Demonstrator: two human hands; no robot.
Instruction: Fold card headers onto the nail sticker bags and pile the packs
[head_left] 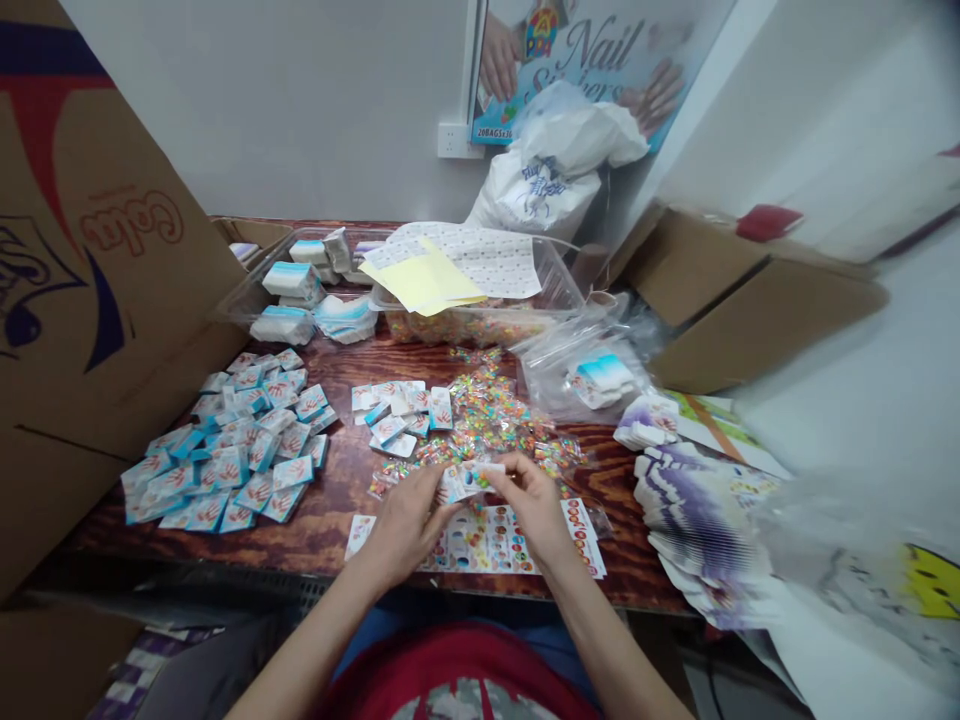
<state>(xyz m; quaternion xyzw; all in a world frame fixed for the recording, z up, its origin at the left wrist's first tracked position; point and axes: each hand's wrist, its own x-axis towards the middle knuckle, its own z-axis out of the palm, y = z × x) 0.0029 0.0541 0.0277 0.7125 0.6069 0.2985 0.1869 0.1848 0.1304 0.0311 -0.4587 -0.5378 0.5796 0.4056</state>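
Note:
My left hand (406,520) and my right hand (534,500) are closed on opposite ends of a small printed paper strip (463,481). It is held just above the table's front part, and a bit of coloured candy seems to show at its right end. Beneath my hands lie flat printed sheets (501,540) with rows of small coloured pictures. Beyond my fingers spreads a heap of tiny clear packets of colourful candy (487,405). Left of that heap are several small folded packets (390,428) with a hand print on them.
A large pile of folded packets (232,450) covers the table's left side, beside a tall cardboard box (90,300). Clear plastic trays (551,285) stand at the back. On the right are a zip bag (536,360), stacked purple-white cards (697,520) and an open carton (720,310).

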